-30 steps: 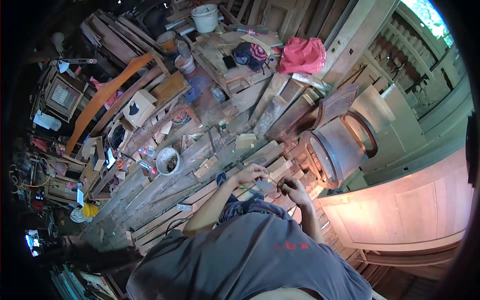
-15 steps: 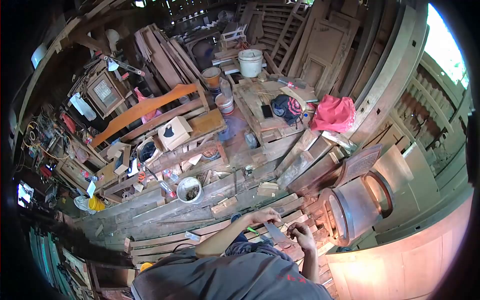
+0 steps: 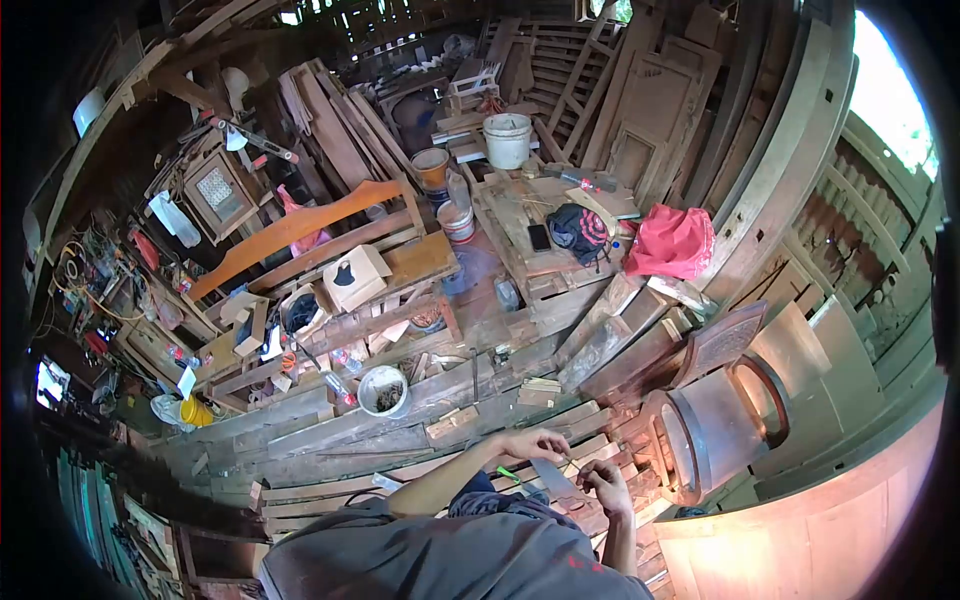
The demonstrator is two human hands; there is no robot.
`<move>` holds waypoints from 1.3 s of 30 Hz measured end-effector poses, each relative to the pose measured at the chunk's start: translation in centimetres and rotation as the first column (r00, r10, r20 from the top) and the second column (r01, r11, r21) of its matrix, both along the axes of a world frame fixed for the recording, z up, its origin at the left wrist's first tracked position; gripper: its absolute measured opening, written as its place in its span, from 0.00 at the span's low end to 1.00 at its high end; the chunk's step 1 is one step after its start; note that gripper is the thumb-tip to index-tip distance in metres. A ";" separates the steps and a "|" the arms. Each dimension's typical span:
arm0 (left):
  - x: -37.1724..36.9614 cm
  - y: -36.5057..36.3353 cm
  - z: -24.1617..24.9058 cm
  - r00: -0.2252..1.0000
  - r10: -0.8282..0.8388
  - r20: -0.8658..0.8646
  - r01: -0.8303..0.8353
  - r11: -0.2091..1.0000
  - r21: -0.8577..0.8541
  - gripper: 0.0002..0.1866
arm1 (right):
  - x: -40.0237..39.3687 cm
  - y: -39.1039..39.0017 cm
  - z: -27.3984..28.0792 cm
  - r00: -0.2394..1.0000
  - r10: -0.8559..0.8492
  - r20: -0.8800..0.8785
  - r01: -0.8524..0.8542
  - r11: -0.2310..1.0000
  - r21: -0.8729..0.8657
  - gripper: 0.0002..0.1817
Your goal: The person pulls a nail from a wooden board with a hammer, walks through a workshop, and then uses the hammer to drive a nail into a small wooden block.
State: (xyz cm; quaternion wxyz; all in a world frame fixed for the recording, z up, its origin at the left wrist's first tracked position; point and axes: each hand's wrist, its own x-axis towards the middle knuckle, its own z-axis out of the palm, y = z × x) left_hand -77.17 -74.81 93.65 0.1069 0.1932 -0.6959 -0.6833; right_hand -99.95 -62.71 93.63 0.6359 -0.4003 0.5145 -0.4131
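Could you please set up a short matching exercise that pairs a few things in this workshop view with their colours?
Things:
1. cloth on the stacked timber
2. large bucket at the back
3. long curved board on the left
4. flat blade between the left hand and right hand

Colours:
a. orange-brown
b. grey
c. red
d. white

Pairs: 1-c, 2-d, 3-a, 4-b
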 end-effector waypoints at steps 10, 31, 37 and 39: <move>0.6 0.5 -1.5 0.997 0.037 0.068 -0.027 0.990 -0.135 0.12 | 1.5 -1.5 0.3 0.997 0.079 -0.007 -0.079 0.997 0.020 0.07; 14.9 -3.0 -13.1 0.716 0.545 0.436 -0.663 0.728 0.177 0.11 | -0.2 -8.6 -5.8 0.892 0.133 -0.431 -0.051 0.979 0.195 0.11; 23.8 1.2 -25.3 0.364 0.596 0.716 -0.926 0.318 0.205 0.14 | -4.7 -9.0 -11.1 0.804 0.088 -0.588 0.207 0.886 0.415 0.15; 25.0 1.3 -25.6 0.301 0.518 0.801 -0.948 0.255 0.192 0.16 | -5.8 -9.4 -11.8 0.810 0.063 -0.583 0.235 0.876 0.421 0.15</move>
